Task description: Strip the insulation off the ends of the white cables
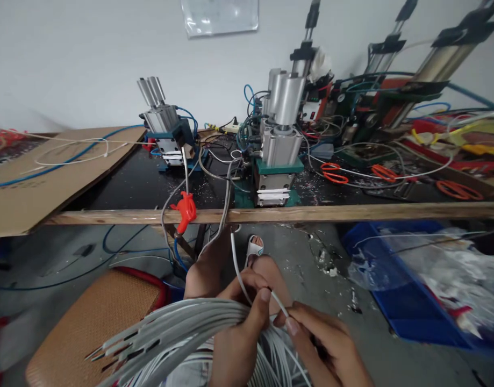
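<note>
Cardboard (89, 153) covers the left end of the black worktop (121, 188), with a blue hose (57, 169) across it; a woven seat (97, 317) stands below. Next come a small pneumatic machine (166, 134) and, at the wooden front edge, a red air gun (186, 209), nozzle upward. Grey cable bundle (182, 317) lies over the person's lap, cut ends pointing left, some showing dark inner wires. Above it, the left hand (244, 328) pinches a thin pale cable (279, 303) between thumb and forefinger. Behind, a larger pneumatic machine (281, 140) stands on the worktop. The right hand (323, 338) pinches the pale cable lower down, thumb against fingers, leaving a short stretch between both hands. Farther right are orange-handled scissors (334, 173) and, below, a blue bin (424, 317) holding clear plastic.
</note>
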{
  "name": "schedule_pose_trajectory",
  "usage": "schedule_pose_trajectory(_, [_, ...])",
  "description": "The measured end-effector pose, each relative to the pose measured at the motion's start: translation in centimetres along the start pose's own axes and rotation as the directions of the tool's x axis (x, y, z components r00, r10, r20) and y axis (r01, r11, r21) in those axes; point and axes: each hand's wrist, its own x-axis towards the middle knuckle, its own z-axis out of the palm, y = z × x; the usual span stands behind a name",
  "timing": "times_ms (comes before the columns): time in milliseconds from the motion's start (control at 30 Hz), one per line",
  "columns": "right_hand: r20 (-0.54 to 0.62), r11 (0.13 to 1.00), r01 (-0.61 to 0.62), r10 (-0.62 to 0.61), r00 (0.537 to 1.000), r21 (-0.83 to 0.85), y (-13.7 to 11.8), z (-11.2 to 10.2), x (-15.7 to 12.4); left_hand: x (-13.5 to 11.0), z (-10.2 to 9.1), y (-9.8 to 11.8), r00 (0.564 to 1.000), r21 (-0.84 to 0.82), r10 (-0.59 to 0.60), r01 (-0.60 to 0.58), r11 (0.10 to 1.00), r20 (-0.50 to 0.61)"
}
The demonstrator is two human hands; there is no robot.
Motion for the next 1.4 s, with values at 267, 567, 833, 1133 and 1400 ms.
schedule_pose_trajectory(267, [0.027, 0.997, 0.080, -0.081, 0.996, 0.019, 0.5, 0.7, 1.2, 0.1, -0.1, 0.6, 0.998, 0.090, 0.058, -0.058, 0.994, 0.002])
schedule_pose_trajectory(567, [-0.515, 0.950, -0.246, 0.116, 0.849, -0.191, 5.9, -5.7, 1.2, 0.9, -1.0, -0.4, 0.993, -0.092, -0.059, 0.068, 0.993, 0.104])
schedule_pose_trajectory(833, [-0.631, 0.875, -0.272, -0.048, 0.774, -0.400, 6.2, -9.2, 0.0, 1.4, -0.4, -0.8, 0.944, -0.156, -0.142, 0.195, 0.968, 0.297])
schedule_pose_trajectory(1133, [-0.202, 0.906, 0.038, 0.053, 0.978, 0.422, 0.3, -1.2, 4.6, -0.4, 0.5, -0.7, 0.918, 0.355, -0.117, -0.027, 0.935, 0.378])
schedule_pose_trajectory(1400, [-0.019, 0.985, -0.136, 0.139, 0.990, 0.105, 0.2, -2.1, 0.0, -0.4, 0.0, -0.4, 0.977, 0.120, -0.090, 0.067, 0.990, 0.192])
